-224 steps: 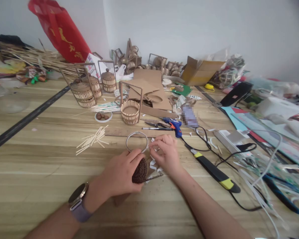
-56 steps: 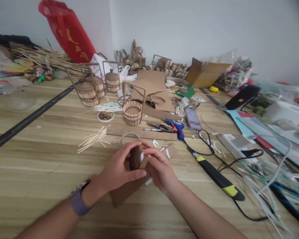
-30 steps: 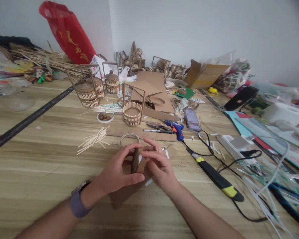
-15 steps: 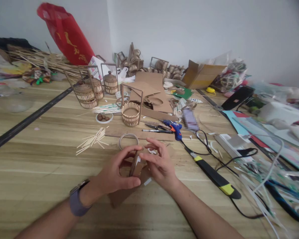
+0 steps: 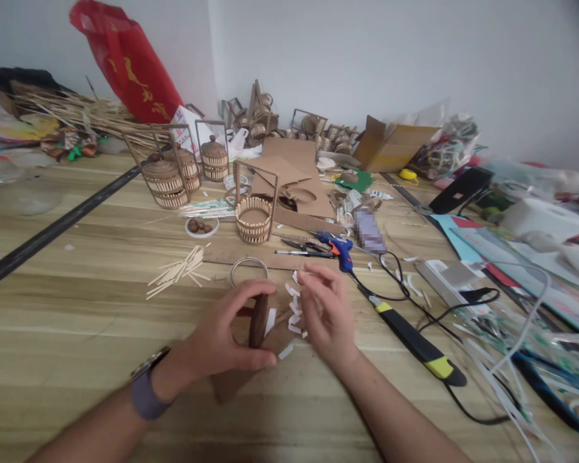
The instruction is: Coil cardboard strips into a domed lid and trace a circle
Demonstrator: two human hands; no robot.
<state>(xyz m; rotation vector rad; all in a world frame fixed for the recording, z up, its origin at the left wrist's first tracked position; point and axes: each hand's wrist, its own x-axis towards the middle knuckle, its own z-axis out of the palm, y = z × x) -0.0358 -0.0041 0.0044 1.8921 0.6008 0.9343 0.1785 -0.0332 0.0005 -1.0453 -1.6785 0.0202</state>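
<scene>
My left hand (image 5: 222,331) grips a dark brown round disc (image 5: 257,321) on edge between thumb and fingers. A white strip (image 5: 270,319) shows along the disc's right side. My right hand (image 5: 329,312) is apart from the disc, beside several small white strips (image 5: 293,307); its fingers are curved and apart, with nothing visible in them. Under both hands lies a piece of brown cardboard (image 5: 229,384), partly covered by my left hand. A thin ring (image 5: 249,261) rests just beyond my left fingertips.
Beyond the hands stand a small handled basket (image 5: 253,222), a dish of brown balls (image 5: 202,236) and loose sticks (image 5: 178,273). A blue glue gun (image 5: 340,249), a black-and-yellow tool (image 5: 412,344) and cables lie right. Lidded baskets (image 5: 166,180) stand at back left.
My right hand has let go of the disc and moved right, to the white strips. More of the disc and those strips now shows. My left hand keeps its hold.
</scene>
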